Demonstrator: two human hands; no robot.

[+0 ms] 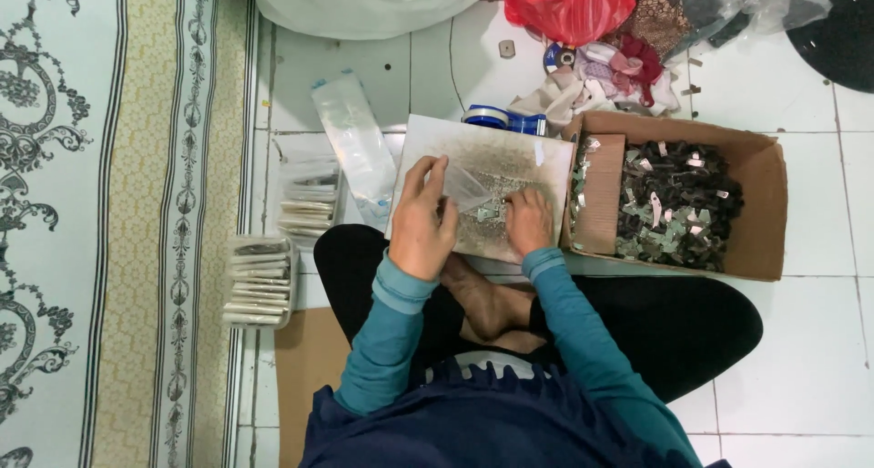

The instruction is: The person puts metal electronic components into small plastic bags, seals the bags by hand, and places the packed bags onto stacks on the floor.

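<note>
I sit cross-legged on a tiled floor with a worn flat board (510, 149) in front of my legs. My left hand (421, 220) holds up a small clear plastic bag (466, 189) by its mouth over the board. My right hand (529, 220) rests on the board with its fingers curled over a little pile of small metal pieces (489, 211) next to the bag's opening. Whether the right hand grips any pieces is hidden by its fingers.
A cardboard box (763, 172) of dark and silvery small parts stands to the right of the board. Clear trays of filled packets (261, 281) and a stack of empty bags (355, 140) lie at left. Behind are a blue tape dispenser (503, 118), a red bag (569, 8), cloths. Patterned mat (109, 204) at far left.
</note>
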